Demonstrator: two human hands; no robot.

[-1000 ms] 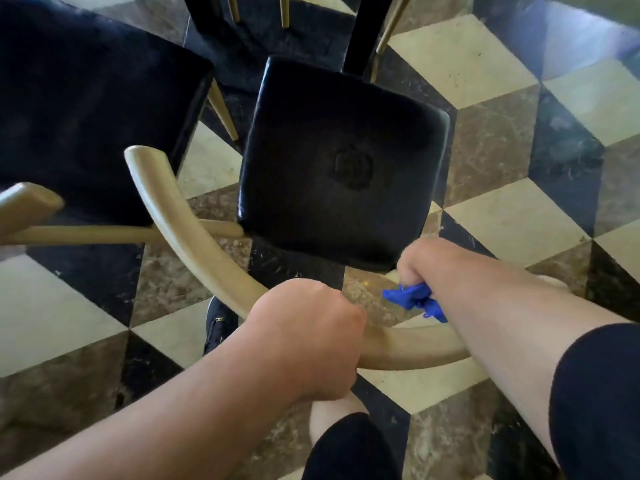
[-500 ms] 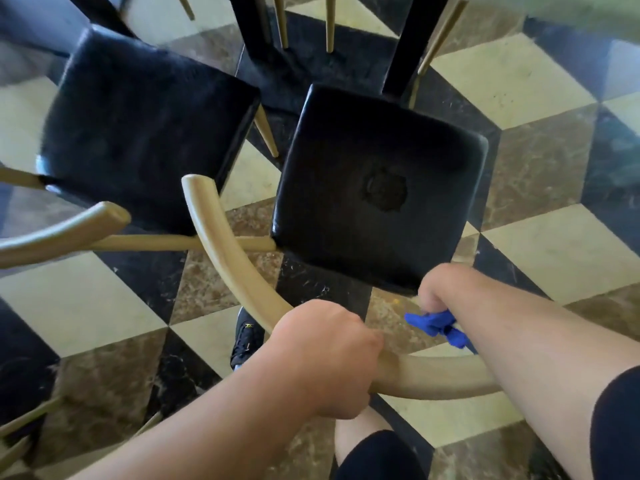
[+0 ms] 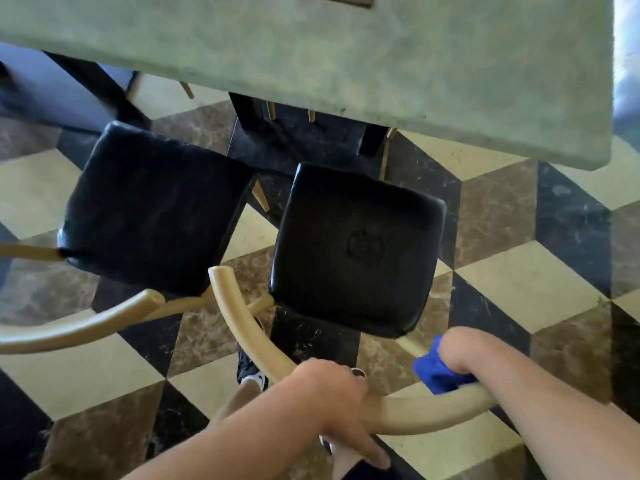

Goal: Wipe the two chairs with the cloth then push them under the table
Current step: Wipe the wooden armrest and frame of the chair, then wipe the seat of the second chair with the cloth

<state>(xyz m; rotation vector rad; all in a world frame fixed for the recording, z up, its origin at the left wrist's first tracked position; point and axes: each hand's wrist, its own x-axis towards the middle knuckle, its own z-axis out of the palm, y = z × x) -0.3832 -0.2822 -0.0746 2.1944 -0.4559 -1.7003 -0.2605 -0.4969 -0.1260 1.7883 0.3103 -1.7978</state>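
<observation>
Dining area, probably in a home.
Pale green stone-look table [image 3: 346, 64]; 2 wooden chairs with black padded seats, left chair [image 3: 156, 209] and right chair [image 3: 356, 247], standing before it; more chair legs [image 3: 187, 89] beneath; polished marble floor [image 3: 519, 282] in a cube pattern of 3 tones: cream, brown, black.

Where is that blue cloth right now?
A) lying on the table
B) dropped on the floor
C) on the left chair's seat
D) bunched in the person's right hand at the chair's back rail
D: the blue cloth is bunched in the right hand at the wooden back rail, which the left hand also grips.
</observation>
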